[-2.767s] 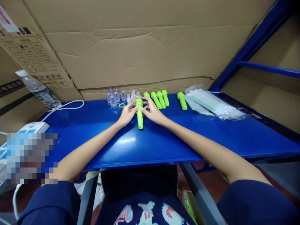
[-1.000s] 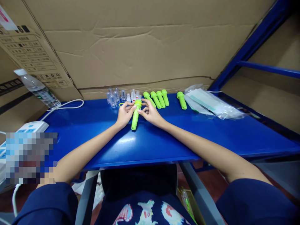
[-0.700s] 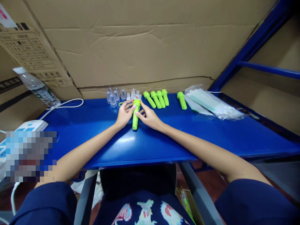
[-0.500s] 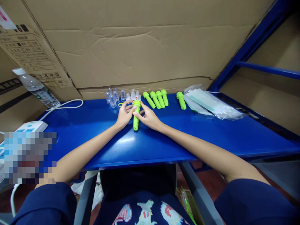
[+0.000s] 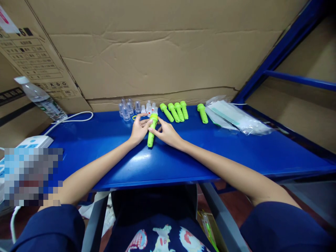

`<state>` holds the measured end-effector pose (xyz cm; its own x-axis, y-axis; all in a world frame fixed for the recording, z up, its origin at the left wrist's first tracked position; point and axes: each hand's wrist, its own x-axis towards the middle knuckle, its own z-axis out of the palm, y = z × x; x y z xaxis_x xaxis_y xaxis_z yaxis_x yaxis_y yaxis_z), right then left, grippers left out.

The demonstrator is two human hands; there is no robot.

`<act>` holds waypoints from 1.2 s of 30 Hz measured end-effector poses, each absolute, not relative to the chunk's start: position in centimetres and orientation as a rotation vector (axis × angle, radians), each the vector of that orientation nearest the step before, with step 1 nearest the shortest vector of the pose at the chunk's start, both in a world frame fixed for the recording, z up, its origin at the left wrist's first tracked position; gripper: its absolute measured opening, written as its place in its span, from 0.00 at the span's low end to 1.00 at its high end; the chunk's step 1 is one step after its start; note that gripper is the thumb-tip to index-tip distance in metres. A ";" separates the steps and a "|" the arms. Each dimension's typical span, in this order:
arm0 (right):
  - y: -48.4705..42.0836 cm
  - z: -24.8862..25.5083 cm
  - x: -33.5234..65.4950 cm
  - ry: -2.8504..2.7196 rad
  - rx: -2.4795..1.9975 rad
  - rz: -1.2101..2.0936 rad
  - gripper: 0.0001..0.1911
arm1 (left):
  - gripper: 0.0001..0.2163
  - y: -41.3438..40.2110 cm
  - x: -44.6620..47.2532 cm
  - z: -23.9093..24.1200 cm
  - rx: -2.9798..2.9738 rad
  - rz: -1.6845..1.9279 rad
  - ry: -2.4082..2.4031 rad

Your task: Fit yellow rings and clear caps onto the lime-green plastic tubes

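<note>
A lime-green flashlight-shaped piece [image 5: 151, 137] is held between my two hands above the blue table, its thick end pointing away from me. My left hand [image 5: 140, 130] closes on its left side near the thick end, thumb across the top. From the right, my right hand [image 5: 168, 133] pinches the same piece with thumb and fingers. Just beyond my fingers stand small clear caps [image 5: 148, 107], some with red spots. A thin yellow-green ring [image 5: 134, 117] lies by my left fingertips. Several more green flashlight-shaped pieces [image 5: 178, 112] lie in a group to the right.
Larger clear domed caps [image 5: 126, 113] stand at the back of the blue table [image 5: 110, 147]. One green flashlight-shaped piece [image 5: 202, 113] lies beside plastic bags [image 5: 236, 115]. At left are a water bottle [image 5: 43, 99], a white cable and a power strip [image 5: 39, 141]. Cardboard [image 5: 157, 59] walls the back.
The green piece has tilted slightly between my hands, its near end shifting a little left and toward me. Both hands stay almost in place.
</note>
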<state>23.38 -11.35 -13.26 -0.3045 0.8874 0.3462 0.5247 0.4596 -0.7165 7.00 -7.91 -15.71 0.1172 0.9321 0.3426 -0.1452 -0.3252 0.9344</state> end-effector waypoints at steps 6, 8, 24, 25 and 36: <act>-11.6 -12.9 23.3 -1.952 -1.270 0.594 0.27 | 0.25 -8.1 7.1 -15.5 1.409 1.411 0.856; -11.6 -12.8 23.4 -1.930 -1.287 0.629 0.25 | 0.25 -8.2 7.2 -15.5 1.400 1.423 0.861; -11.0 -13.6 23.5 -1.808 -1.069 0.669 0.41 | 0.22 -8.6 7.3 -14.8 1.519 1.438 0.740; -11.0 -13.6 23.5 -1.812 -1.044 0.678 0.41 | 0.21 -8.6 7.2 -14.8 1.518 1.437 0.741; -10.3 -13.4 23.8 -1.780 -0.863 0.902 0.34 | 0.21 -8.6 7.2 -14.5 1.558 1.452 0.744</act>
<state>23.82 -10.30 -13.45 -0.3210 0.8509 0.4160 0.1676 0.4833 -0.8593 7.22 -8.56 -14.51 0.1459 0.8702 0.4707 -0.1264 -0.4555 0.8812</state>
